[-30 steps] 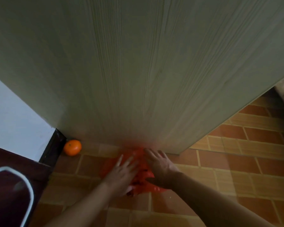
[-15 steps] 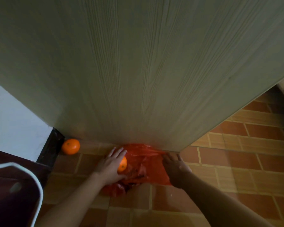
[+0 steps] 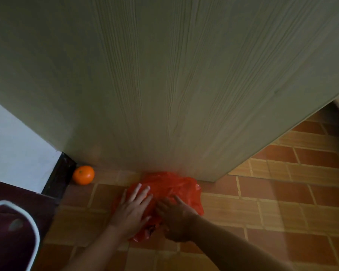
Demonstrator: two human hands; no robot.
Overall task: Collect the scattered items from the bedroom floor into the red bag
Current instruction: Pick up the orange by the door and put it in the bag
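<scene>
Both hands — left hand (image 3: 132, 210), right hand (image 3: 177, 216) — lie flat-fingered, grips released, on the red bag (image 3: 176, 189); pressing could spill it, and the orange (image 3: 83, 175) — far left — may be missed.

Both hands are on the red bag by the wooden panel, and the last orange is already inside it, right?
Not quite. The head view shows both hands, left hand and right hand, on the red bag, but one orange lies on the floor, left of it, in the corner.
</scene>
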